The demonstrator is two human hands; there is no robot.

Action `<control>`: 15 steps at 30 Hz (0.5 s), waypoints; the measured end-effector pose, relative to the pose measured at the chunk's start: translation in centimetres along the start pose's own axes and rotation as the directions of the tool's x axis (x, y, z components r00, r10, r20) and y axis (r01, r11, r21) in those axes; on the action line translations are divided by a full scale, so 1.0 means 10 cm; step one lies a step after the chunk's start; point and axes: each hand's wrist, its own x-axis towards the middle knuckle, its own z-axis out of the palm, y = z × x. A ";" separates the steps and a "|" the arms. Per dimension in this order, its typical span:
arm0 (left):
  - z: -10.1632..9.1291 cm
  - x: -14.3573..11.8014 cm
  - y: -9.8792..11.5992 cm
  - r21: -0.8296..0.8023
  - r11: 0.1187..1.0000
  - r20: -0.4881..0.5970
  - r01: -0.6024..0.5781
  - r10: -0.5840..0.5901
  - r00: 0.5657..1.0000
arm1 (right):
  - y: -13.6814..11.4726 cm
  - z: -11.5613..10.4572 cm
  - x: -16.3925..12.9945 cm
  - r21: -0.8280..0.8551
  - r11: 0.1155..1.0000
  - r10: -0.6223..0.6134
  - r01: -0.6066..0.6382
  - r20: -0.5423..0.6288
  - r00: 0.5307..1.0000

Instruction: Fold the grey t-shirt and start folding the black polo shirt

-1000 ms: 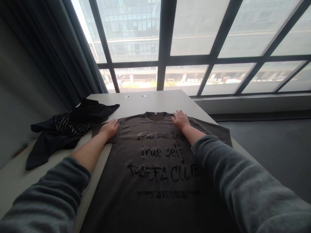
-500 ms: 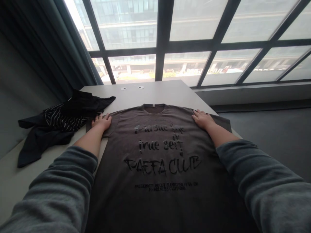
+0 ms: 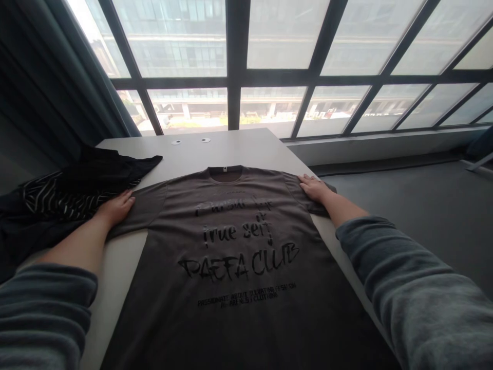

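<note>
A brown T-shirt (image 3: 234, 246) with black lettering lies face up and flat on a white table (image 3: 231, 149), collar toward the window. My left hand (image 3: 115, 207) rests palm down on the end of its left sleeve, fingers together, right beside the dark clothes. My right hand (image 3: 314, 187) lies flat on the right sleeve at the table's right edge. Neither hand grips anything; both press the cloth. Grey sleeves cover my forearms.
A heap of black clothes with a striped piece (image 3: 57, 198) lies on the table's left side. Two small round caps (image 3: 190, 141) sit near the far edge. Large windows stand behind the table; dark floor (image 3: 408, 205) lies to the right, a curtain (image 3: 46, 87) to the left.
Both hands have slid outward from beside the collar to the sleeve ends, smoothing the shirt flat. The left sleeve now lies spread out. The camera has turned slightly.
</note>
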 end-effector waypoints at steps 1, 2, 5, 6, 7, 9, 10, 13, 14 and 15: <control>0.00 0.00 0.00 0.004 1.000 0.000 0.000 0.000 1.000 | 0.00 -0.01 -0.03 0.011 0.999 0.046 -0.046 0.026 0.999; 0.01 0.01 0.00 0.011 1.000 0.002 0.008 -0.008 1.000 | -0.01 -0.02 -0.05 0.017 0.997 0.069 -0.070 0.039 0.997; 0.01 0.08 0.06 0.033 0.998 0.015 0.054 -0.055 0.998 | -0.08 -0.05 -0.08 0.023 0.996 0.087 -0.088 0.040 0.995; 0.01 0.10 0.08 0.037 0.997 0.019 0.071 -0.071 0.997 | -0.10 -0.06 -0.09 0.029 0.995 0.090 -0.091 0.038 0.995; 0.01 0.12 0.10 0.039 0.996 0.022 0.084 -0.085 0.996 | -0.12 -0.07 -0.09 0.037 0.995 0.091 -0.092 0.034 0.995; 0.00 0.15 0.13 0.037 0.995 0.024 0.093 -0.094 0.995 | -0.13 -0.08 -0.10 0.056 0.994 0.088 -0.089 0.024 0.996; -0.01 0.14 0.12 0.031 0.996 0.023 0.085 -0.086 0.996 | -0.13 -0.09 -0.11 0.065 0.994 0.084 -0.085 0.019 0.996; -0.03 0.06 0.02 0.003 1.000 0.013 0.018 -0.018 1.000 | -0.12 -0.11 -0.15 0.090 0.993 0.077 -0.077 0.006 0.997; -0.03 -0.01 -0.04 -0.008 1.000 0.006 -0.006 0.006 1.000 | -0.11 -0.12 -0.17 0.100 0.992 0.084 -0.083 0.000 0.997; -0.03 -0.08 -0.11 -0.019 0.999 -0.003 -0.027 0.027 1.000 | -0.10 -0.13 -0.20 0.110 0.989 0.098 -0.096 -0.011 0.995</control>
